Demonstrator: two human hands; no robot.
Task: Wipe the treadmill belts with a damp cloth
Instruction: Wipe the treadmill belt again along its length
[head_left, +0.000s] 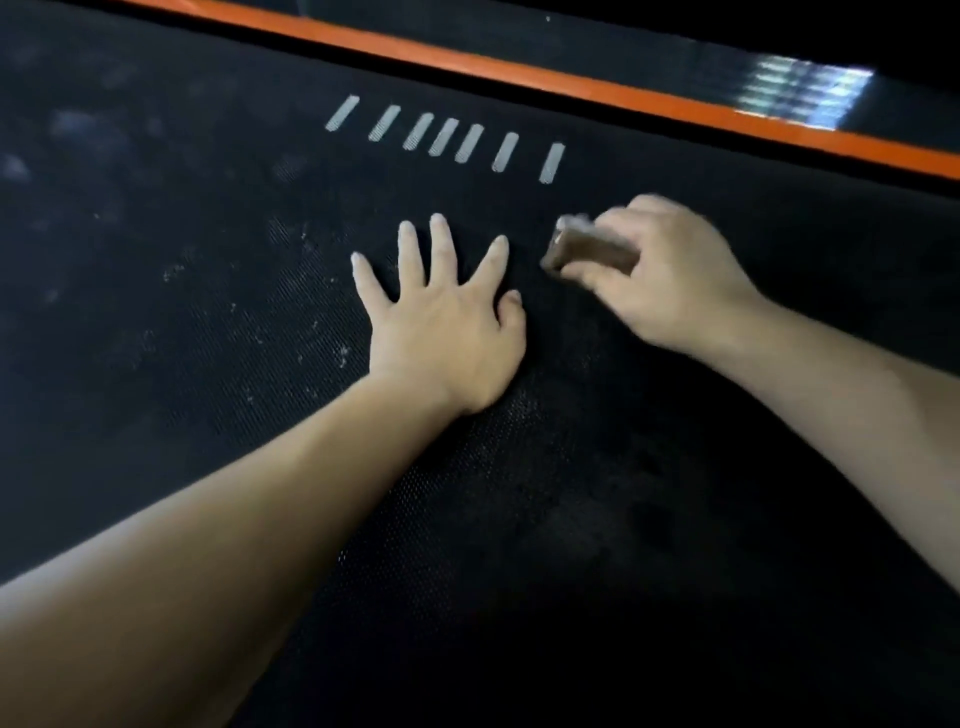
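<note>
Left hand (441, 332) pressed flat on the treadmill belt (208, 415), fingers (441, 244) straight and spread, gripping nothing; right hand (670, 275) just beside it, curled round a folded brownish cloth (587, 247), blurred, low over the belt near the white dash marks (447, 136); cannot tell whether touching. Probably light, soft and limp when damp; best kept bunched in a firm fold between thumb and fingers, flat face down; likely to drag on the textured belt rather than slide. Pale dust specks (311, 332) left of the flat hand, seemingly unwiped; orange side strip (571, 85) beyond.
</note>
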